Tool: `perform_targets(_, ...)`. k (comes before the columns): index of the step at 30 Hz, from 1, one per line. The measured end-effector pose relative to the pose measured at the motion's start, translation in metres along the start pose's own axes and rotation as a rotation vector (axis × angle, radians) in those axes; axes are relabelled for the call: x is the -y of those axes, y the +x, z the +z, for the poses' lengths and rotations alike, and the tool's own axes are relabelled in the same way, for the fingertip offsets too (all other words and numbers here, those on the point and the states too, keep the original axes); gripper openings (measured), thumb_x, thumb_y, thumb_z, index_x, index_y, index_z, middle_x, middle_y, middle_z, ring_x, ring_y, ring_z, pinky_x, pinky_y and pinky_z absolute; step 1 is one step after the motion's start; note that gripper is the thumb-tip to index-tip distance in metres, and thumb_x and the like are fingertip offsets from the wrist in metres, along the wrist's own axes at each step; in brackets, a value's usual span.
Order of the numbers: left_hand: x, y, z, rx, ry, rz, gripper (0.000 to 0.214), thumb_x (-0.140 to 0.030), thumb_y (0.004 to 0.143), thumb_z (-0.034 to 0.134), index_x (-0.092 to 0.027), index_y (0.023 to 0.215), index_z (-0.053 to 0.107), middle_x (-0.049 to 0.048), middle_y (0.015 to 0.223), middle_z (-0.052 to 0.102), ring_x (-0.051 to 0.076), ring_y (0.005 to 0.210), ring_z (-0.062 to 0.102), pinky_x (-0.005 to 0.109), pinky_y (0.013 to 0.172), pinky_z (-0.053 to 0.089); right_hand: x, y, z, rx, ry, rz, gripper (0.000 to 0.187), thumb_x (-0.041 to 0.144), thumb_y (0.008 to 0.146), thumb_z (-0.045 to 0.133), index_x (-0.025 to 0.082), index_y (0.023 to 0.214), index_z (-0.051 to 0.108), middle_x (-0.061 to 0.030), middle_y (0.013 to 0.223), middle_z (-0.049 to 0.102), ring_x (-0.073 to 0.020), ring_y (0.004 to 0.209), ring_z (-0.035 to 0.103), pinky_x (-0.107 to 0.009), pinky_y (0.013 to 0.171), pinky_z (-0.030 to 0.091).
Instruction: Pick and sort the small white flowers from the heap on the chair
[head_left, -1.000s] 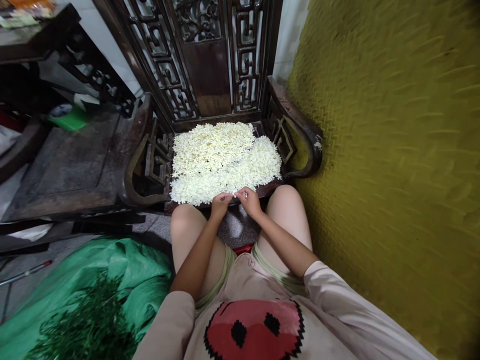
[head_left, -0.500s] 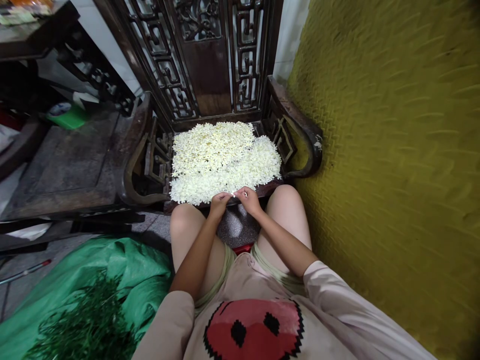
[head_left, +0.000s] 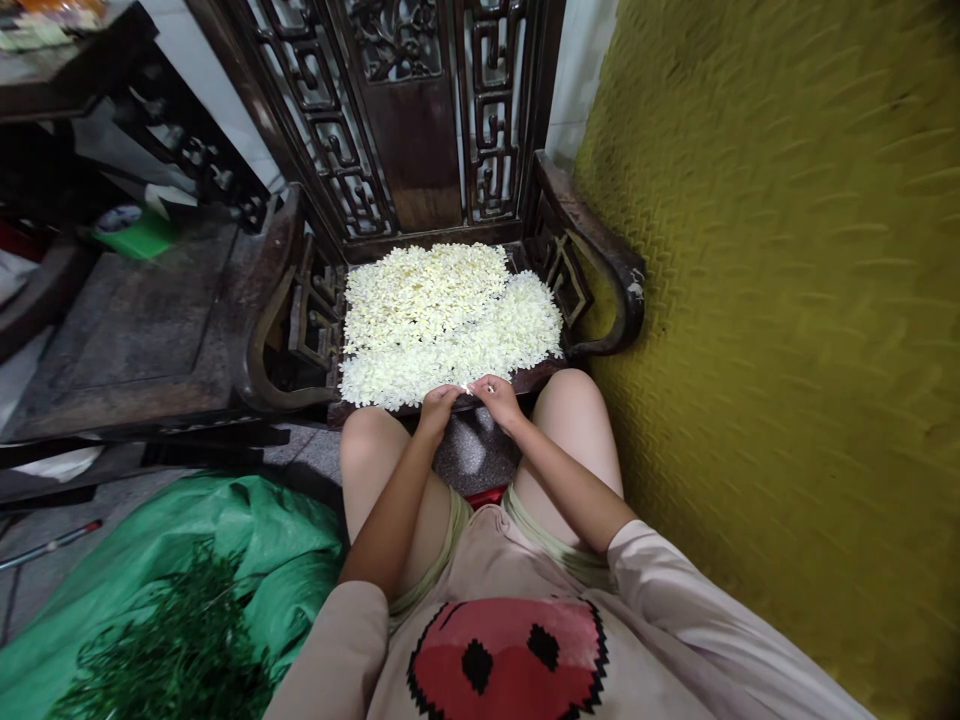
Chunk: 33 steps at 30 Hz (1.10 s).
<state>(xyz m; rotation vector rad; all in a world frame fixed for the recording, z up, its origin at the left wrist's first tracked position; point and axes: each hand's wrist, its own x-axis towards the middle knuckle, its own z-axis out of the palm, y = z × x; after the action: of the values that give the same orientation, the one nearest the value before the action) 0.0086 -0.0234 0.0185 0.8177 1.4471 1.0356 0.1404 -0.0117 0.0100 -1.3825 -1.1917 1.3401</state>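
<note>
My left hand (head_left: 439, 405) and my right hand (head_left: 496, 400) meet fingertip to fingertip just in front of a dark carved wooden chair. Between the pinched fingers is a small white flower (head_left: 466, 388), too small to make out in detail. Both hands are closed on it. A speck of white also shows by the right hand's fingers. Many loose white flowers (head_left: 442, 310) cover the chair seat, slightly yellower toward the back and whiter toward the front edge. The hands are at the near edge of this layer, above the gap between my knees.
Curved chair arms (head_left: 626, 290) flank the seat. A yellow textured sheet (head_left: 772, 300) rises close on the right. To the left are a wooden seat (head_left: 135, 330) with a green container (head_left: 135, 234), and a green sack (head_left: 292, 540) with leafy green stems (head_left: 172, 640).
Hardly anything differs. The hands stay pinched together in the same place, with only a tiny shift of the fingers around the small white flower.
</note>
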Motion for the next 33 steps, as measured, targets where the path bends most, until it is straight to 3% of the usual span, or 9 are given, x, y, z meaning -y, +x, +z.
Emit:
perform_targets(10,-0.008,-0.006,0.005,0.003,-0.033,0.014,0.016,-0.032,0.063,0.061,-0.017,0.059,0.062,-0.0020,0.053,0.054,0.011,0.055,0.048,0.025,0.059,0.039,0.002,-0.005,0.004,0.049,0.113,0.082,0.035,0.053,0.063,0.061,0.018,0.068,0.060,-0.0012,0.066,0.061,-0.0149,0.067,0.054,-0.027,0.068,0.041)
perform_targets(17,-0.008,-0.007,0.005,0.090,-0.014,0.117,0.028,-0.040,0.058,0.070,-0.016,0.073,0.065,-0.0008,0.061,0.056,0.012,0.061,0.050,0.026,0.064,0.040,0.005,-0.004,0.001,0.029,0.110,0.106,0.039,0.056,0.065,0.058,0.017,0.064,0.059,0.0012,0.056,0.054,-0.0130,0.060,0.049,-0.025,0.057,0.036)
perform_targets(19,-0.006,-0.006,0.004,0.084,0.037,0.165,0.031,-0.038,0.056,0.072,-0.016,0.075,0.065,-0.0009,0.063,0.054,0.011,0.062,0.049,0.026,0.063,0.040,0.007,-0.004,0.000,0.046,0.117,0.122,0.040,0.057,0.066,0.058,0.017,0.063,0.059,0.0020,0.054,0.052,-0.0122,0.058,0.047,-0.024,0.056,0.034)
perform_targets(22,-0.004,-0.005,0.002,-0.020,0.204,0.310,0.029,-0.034,0.055,0.074,-0.016,0.076,0.065,0.0009,0.075,0.056,0.012,0.070,0.051,0.026,0.068,0.042,0.009,-0.004,-0.001,0.082,0.145,0.149,0.040,0.057,0.064,0.059,0.017,0.062,0.058,0.0029,0.052,0.049,-0.0112,0.057,0.045,-0.024,0.055,0.032)
perform_targets(25,-0.004,-0.006,0.000,-0.047,0.315,0.402,0.035,-0.032,0.060,0.072,-0.018,0.091,0.065,0.0032,0.092,0.059,0.014,0.082,0.054,0.027,0.075,0.043,0.010,-0.004,-0.001,0.114,0.174,0.180,0.040,0.057,0.063,0.061,0.017,0.062,0.058,0.0036,0.051,0.048,-0.0106,0.056,0.044,-0.023,0.054,0.031)
perform_targets(29,-0.003,-0.006,0.001,0.043,0.284,0.400,0.041,-0.032,0.067,0.067,-0.018,0.105,0.064,0.0041,0.094,0.061,0.014,0.084,0.057,0.028,0.079,0.043,0.013,-0.003,-0.003,0.155,0.211,0.224,0.039,0.055,0.062,0.063,0.017,0.063,0.059,0.0048,0.048,0.044,-0.0096,0.053,0.040,-0.023,0.052,0.028)
perform_targets(33,-0.001,-0.002,0.002,0.028,0.247,0.336,0.041,-0.031,0.066,0.067,-0.017,0.104,0.065,0.0040,0.092,0.062,0.012,0.076,0.057,0.027,0.075,0.044,0.016,-0.003,-0.007,0.201,0.244,0.252,0.038,0.053,0.062,0.064,0.016,0.062,0.058,0.0072,0.044,0.037,-0.0066,0.045,0.029,-0.023,0.047,0.021)
